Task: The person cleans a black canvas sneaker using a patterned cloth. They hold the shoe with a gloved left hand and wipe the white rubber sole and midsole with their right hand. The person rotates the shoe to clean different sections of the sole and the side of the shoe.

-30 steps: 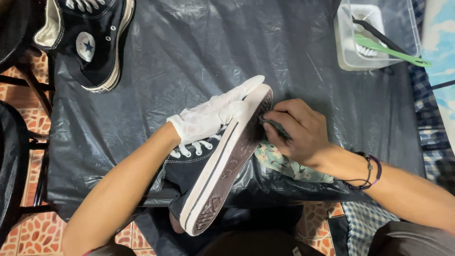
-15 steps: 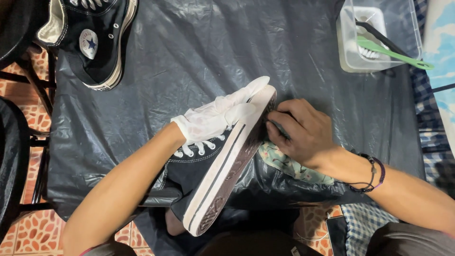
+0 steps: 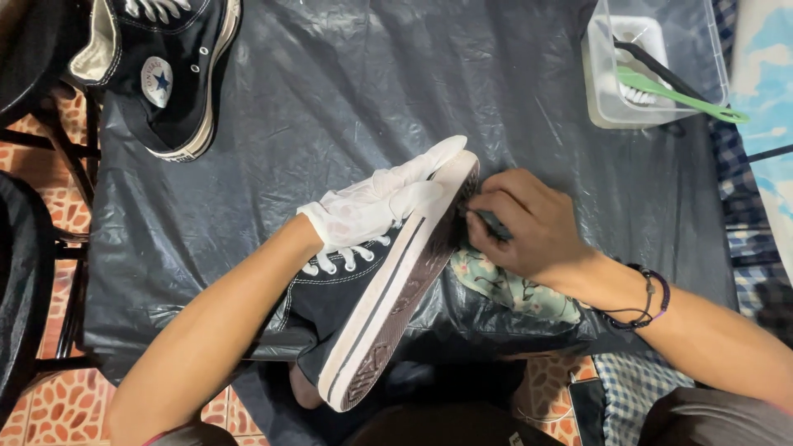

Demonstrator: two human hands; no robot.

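Head view, frame centre: gloved left hand [image 3: 376, 211] grips the black sneaker [image 3: 380, 285], sole running lower-left to upper-right; right hand [image 3: 529, 227] fingers pinch a dark tool [image 3: 493, 224] against its toe.

I take the tilted high-top sneaker [image 3: 376, 306] at the middle of the plastic sheet [image 3: 330, 91] as my landmark. My left hand [image 3: 372, 206] lies on its upper, toward the toe; my right hand [image 3: 529, 227] sits just right of its sole, gripping a small tool [image 3: 493, 225] against the toe end. A patterned cloth [image 3: 516, 289] lies right of the sneaker, beneath that hand. The second sneaker [image 3: 165, 66] lies far behind and left. A plastic tub [image 3: 603, 99] stands behind and right, with a toothbrush [image 3: 677, 91] in it.
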